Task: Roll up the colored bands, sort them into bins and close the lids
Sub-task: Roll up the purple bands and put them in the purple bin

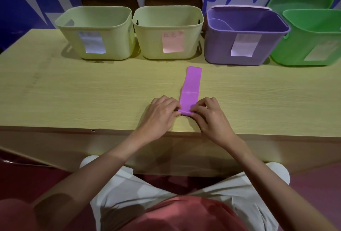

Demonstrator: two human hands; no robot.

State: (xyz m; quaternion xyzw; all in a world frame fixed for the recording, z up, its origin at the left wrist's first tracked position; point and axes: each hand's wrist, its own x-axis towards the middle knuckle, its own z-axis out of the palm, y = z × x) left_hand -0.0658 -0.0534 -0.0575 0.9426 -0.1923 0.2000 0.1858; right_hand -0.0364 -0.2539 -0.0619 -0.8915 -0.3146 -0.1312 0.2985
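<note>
Hands — left hand [160, 112], right hand [209, 114] — pinch the purple band's [191, 86] near end, fingers curled.

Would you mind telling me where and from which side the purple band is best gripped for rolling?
At its near end, from both sides: the purple band lies flat, running lengthwise away from the person, and the left hand and right hand already pinch the turned-over near edge.

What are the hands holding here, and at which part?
Both hands, left hand and right hand, pinch the purple band at its near, partly rolled end.
</note>
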